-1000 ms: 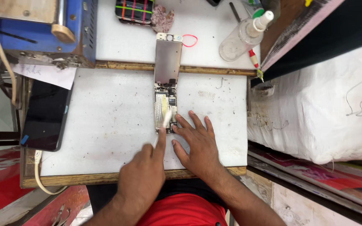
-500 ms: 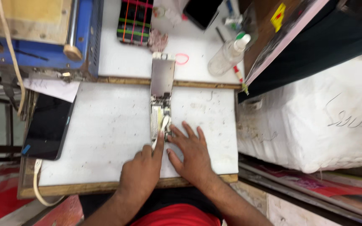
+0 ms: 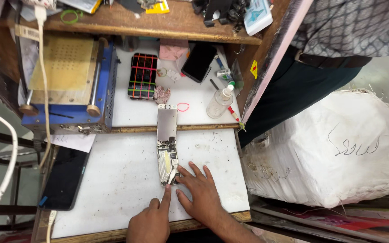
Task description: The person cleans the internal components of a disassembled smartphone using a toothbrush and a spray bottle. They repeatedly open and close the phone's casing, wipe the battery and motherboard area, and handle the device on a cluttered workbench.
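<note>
An opened phone (image 3: 167,143) lies face down on the white work mat (image 3: 113,180), with its metal back plate and inner parts showing. My left hand (image 3: 151,220) points its index finger at the phone's lower end, next to a small white strip (image 3: 172,175); the other fingers curl under, and what they hold is hidden. My right hand (image 3: 201,193) lies flat on the mat with fingers spread, its fingertips at the phone's lower right corner.
A blue machine with a yellowish plate (image 3: 68,81) stands at the back left. Behind the phone lie a phone with a coloured grid screen (image 3: 142,75), a black phone (image 3: 199,61) and a clear bottle (image 3: 220,102). A dark screen (image 3: 66,177) lies left, a white sack (image 3: 334,148) right, and another person (image 3: 338,36) stands behind it.
The view has lifted and pulled back, so the shelf and the standing person now show. Both hands stay at the phone's lower end, hardly moved.
</note>
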